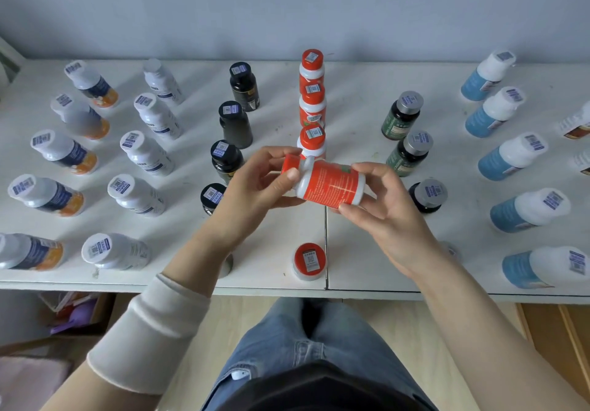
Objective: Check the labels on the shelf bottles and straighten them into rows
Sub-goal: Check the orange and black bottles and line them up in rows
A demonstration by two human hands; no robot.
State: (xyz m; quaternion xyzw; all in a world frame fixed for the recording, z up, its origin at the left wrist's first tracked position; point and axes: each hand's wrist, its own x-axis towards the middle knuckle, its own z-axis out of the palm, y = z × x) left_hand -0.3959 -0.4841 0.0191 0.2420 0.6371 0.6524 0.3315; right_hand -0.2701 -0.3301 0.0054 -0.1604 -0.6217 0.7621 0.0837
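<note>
While one red bottle (pixel 329 187) is held on its side above the shelf (pixel 354 113), printed label uppermost, the check reads as part-way through.

Left hand (pixel 255 184): fingers and thumb curled round the cap end.
Right hand (pixel 383 206): fingertips pinching the base end.
Position: over the gap in the red column, between three rear red-capped bottles (pixel 312 104) and one at the front edge. That gap is probably where it returns.

Standing stock, left to right:
- navy-and-orange bottles (pixel 64 152): five, in line
- white bottles (pixel 147 152): five, in line
- black bottles (pixel 235 123): four visible, the front one partly behind the left hand
- grey-capped bottles (pixel 403 115): three visible
- blue bottles (pixel 510 158): five

Rows look largely straight already. How many labels remain unread cannot be told.

Contents: every bottle is capped and opaque, so nothing inside is visible. Barcode stickers (pixel 312 57) sit on nearly every cap.
</note>
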